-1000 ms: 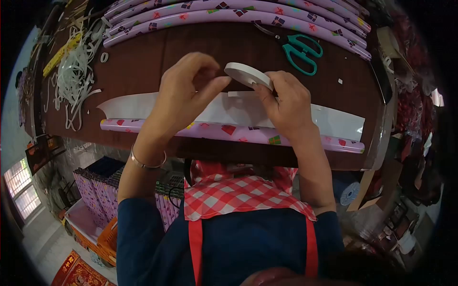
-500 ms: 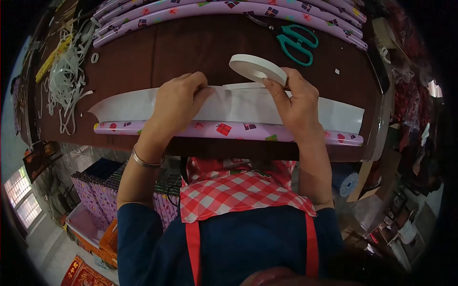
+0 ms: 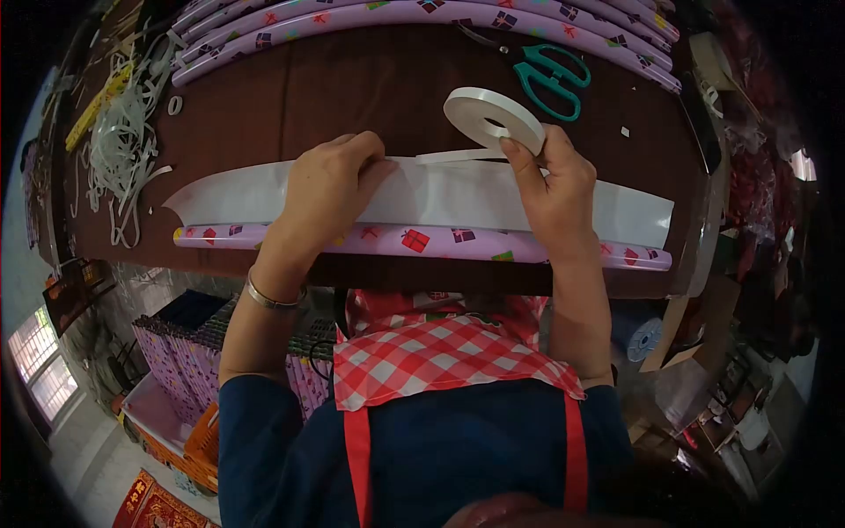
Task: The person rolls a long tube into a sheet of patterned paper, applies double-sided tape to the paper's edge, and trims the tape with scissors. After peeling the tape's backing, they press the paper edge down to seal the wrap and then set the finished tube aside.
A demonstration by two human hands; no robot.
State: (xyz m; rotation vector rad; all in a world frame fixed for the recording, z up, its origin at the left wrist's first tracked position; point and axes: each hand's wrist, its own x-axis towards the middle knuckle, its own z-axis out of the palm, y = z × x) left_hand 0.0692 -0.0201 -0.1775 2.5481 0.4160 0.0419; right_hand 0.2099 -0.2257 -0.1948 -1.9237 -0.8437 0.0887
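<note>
A roll of white tape [image 3: 493, 119] is pinched in my right hand [image 3: 563, 189], thumb on its near side. A short strip of tape [image 3: 458, 157] runs leftward from the roll along the far edge of the wrapping paper [image 3: 431, 189]. The paper's white inner side faces up. Its rolled part [image 3: 458, 239], lilac with printed gift boxes, lies along the near side. My left hand [image 3: 334, 176] is closed at the paper's far edge, left of the strip's end. Its fingertips are partly hidden.
Green-handled scissors [image 3: 554, 79] lie beyond my right hand. Several finished lilac rolls [image 3: 352, 28] line the table's [image 3: 343, 79] far side. A tangle of white strips [image 3: 128, 145] sits at the left. More rolls stand in a bin [image 3: 167, 409] below.
My right hand has moved slightly right and tilted the roll up, with more of the tape strip now showing. My left hand stays in place.
</note>
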